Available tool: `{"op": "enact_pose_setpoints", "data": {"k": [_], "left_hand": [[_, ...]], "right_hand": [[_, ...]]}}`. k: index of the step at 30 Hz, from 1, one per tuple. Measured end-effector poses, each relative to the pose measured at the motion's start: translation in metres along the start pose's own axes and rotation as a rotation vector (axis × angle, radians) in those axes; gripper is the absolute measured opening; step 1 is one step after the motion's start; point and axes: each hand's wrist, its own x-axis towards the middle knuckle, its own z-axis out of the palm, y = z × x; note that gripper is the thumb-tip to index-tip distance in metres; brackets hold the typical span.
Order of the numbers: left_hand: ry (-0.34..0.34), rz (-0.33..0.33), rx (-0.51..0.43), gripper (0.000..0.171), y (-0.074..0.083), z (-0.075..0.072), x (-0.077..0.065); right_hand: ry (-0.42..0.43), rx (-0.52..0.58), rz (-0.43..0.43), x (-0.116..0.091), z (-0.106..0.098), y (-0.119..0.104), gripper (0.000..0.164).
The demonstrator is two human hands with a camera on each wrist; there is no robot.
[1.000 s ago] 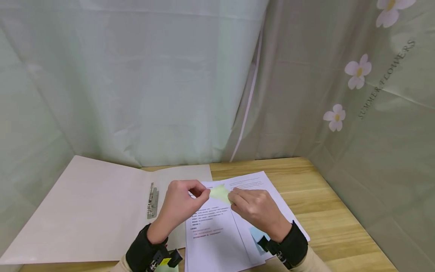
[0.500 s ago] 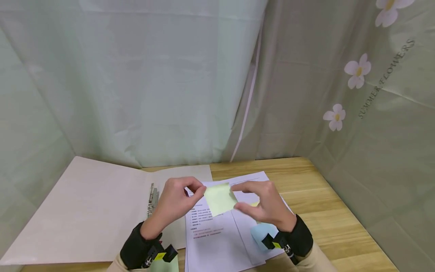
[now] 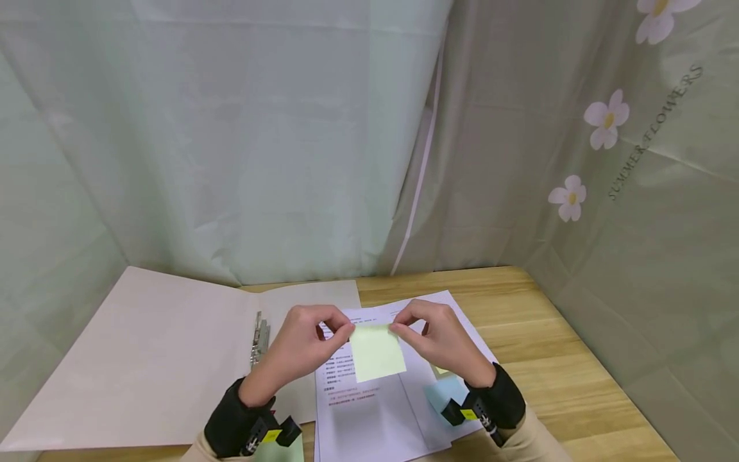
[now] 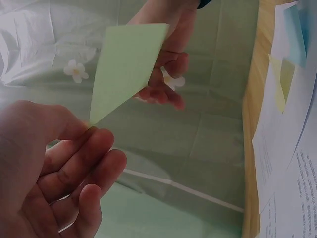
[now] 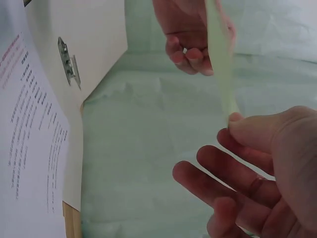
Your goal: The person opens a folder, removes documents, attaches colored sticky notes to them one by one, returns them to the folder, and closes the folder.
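Note:
A pale green sticky note (image 3: pixel 378 354) hangs above the printed sheets, held up by its two top corners. My left hand (image 3: pixel 306 343) pinches its left corner between thumb and fingers. At the other corner, my right hand (image 3: pixel 441 337) pinches it between thumb and index finger. The left wrist view shows the sticky note (image 4: pixel 131 69) broad side on, with the left thumb and fingertips at its lower tip. Seen nearly edge-on in the right wrist view, the sticky note (image 5: pixel 222 64) rises from the right thumb and index finger, the other fingers spread apart.
Printed sheets (image 3: pixel 369 423) lie overlapped on the wooden table (image 3: pixel 554 372). An open white binder (image 3: pixel 144 359) with a metal clip (image 3: pixel 260 341) is at left. Blue sticky notes (image 3: pixel 444 393) and a yellow one (image 3: pixel 441 371) sit by the right wrist. Green paper (image 3: pixel 283 451) lies at the front edge.
The right hand left the note's right edge, opened, and now pinches its top right corner. The note has turned from tilted to nearly square, facing the head camera. The left hand kept its pinch.

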Motion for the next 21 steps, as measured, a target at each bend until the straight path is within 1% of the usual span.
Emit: {"op": "enact_pose_setpoints", "data": {"k": [3, 5, 7, 10, 13, 17, 19, 21], "left_hand": [[-0.018, -0.020, 0.033, 0.018, 0.001, -0.001, 0.000], [-0.033, -0.035, 0.067, 0.018, 0.000, -0.002, 0.000], [-0.068, -0.062, 0.104, 0.018, -0.002, -0.002, 0.000], [-0.162, -0.109, 0.160, 0.018, -0.007, 0.001, 0.000], [-0.293, -0.161, 0.203, 0.020, -0.013, 0.006, -0.003], [-0.457, -0.249, 0.195, 0.023, -0.020, 0.013, -0.008], [-0.514, -0.290, 0.183, 0.023, -0.023, 0.016, -0.010], [-0.545, -0.313, 0.186, 0.023, -0.024, 0.018, -0.012]], "right_hand": [[-0.012, 0.015, 0.015, 0.000, 0.004, 0.001, 0.009], [-0.050, 0.027, 0.048, 0.001, 0.007, 0.002, 0.009], [-0.107, 0.025, 0.090, 0.001, 0.011, 0.004, 0.011], [-0.201, -0.012, 0.160, 0.000, 0.018, 0.007, 0.016], [-0.283, -0.052, 0.210, -0.002, 0.025, 0.011, 0.018], [-0.384, -0.063, 0.233, -0.005, 0.036, 0.014, 0.019], [-0.423, -0.065, 0.239, -0.006, 0.041, 0.015, 0.021], [-0.454, -0.072, 0.248, -0.008, 0.045, 0.015, 0.023]]}}
